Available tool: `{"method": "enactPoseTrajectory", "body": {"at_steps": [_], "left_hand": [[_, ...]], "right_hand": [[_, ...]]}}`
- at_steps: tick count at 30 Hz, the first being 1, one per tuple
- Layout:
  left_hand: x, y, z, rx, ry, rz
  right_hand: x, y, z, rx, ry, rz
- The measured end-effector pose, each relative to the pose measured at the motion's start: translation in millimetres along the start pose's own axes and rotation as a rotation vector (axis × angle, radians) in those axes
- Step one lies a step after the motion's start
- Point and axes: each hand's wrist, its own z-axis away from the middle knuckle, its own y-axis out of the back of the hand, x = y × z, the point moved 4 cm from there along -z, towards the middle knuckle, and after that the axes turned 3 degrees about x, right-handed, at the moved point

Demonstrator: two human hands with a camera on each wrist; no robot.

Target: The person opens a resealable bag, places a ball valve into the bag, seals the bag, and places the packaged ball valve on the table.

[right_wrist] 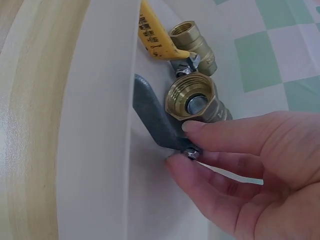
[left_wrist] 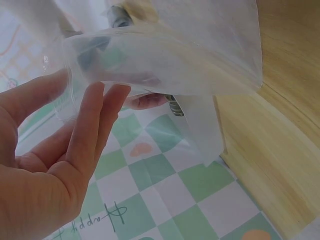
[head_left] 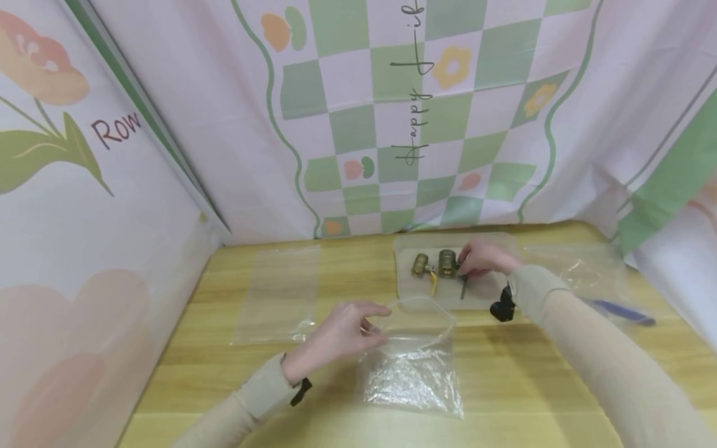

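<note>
My left hand (head_left: pixel 344 333) holds the rim of a clear plastic bag (head_left: pixel 414 376) between thumb and fingers. The bag's mouth gapes toward the tray, and its lower part lies crinkled on the table. Over a shallow translucent tray (head_left: pixel 411 242), my right hand (head_left: pixel 486 258) pinches a brass ball valve (right_wrist: pixel 192 97) near the nut of its dark grey lever (right_wrist: pixel 155 117). The threaded opening of that valve faces the right wrist camera. Close beside it in the tray lies a smaller brass ball valve (head_left: pixel 419 265) with a yellow lever (right_wrist: pixel 157 35).
A flat clear bag (head_left: pixel 280 292) lies on the wooden table (head_left: pixel 224 379) to the left. Another clear bag (head_left: pixel 582 267) is at the right, with a long blue object (head_left: pixel 624 311) by it. A patterned curtain (head_left: pixel 347 137) hangs right behind the tray.
</note>
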Motion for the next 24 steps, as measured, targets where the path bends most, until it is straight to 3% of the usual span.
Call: {"method": "enactPoseTrajectory", "body": {"at_steps": [15, 24], "left_hand": [[0.6, 1.1, -0.4, -0.002, -0.003, 0.011], [0.8, 2.5, 0.7, -0.001, 0.018, 0.005]], "right_hand": [[-1.3, -1.5, -3.3, -0.022, -0.048, 0.036], [-3.6, 0.9, -3.9, -0.048, -0.036, 0.040]]}}
